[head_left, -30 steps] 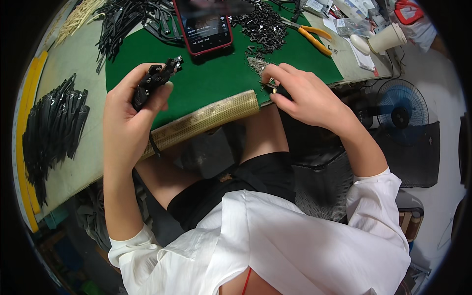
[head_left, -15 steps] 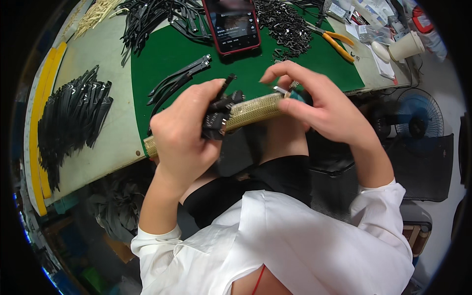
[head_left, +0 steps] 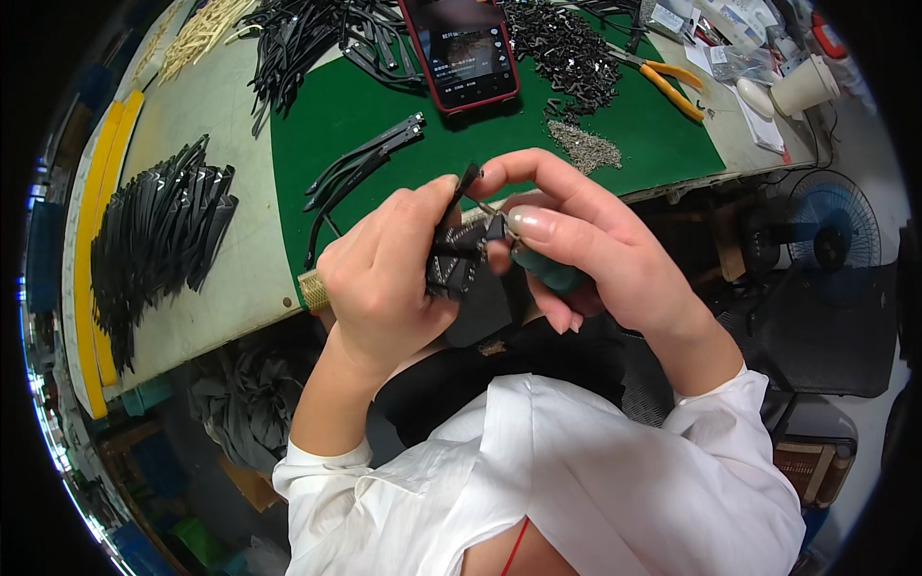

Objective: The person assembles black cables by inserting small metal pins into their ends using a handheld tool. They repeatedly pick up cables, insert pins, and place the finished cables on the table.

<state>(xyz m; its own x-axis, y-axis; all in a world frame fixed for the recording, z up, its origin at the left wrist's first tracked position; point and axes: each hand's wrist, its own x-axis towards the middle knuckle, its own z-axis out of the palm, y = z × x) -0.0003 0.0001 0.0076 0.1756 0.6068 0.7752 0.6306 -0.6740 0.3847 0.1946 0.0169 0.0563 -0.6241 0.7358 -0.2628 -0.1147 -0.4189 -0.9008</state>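
Your left hand (head_left: 379,278) grips black strips (head_left: 453,264); your right hand (head_left: 624,254) is closed around a green-handled tool (head_left: 549,273). The phone (head_left: 469,48) displays white text (head_left: 461,70); a labelled packet (head_left: 669,18) lies beyond.

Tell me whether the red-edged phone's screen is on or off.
On: the phone shows a lit picture, with pale icons along its right side and rows of text lower down.
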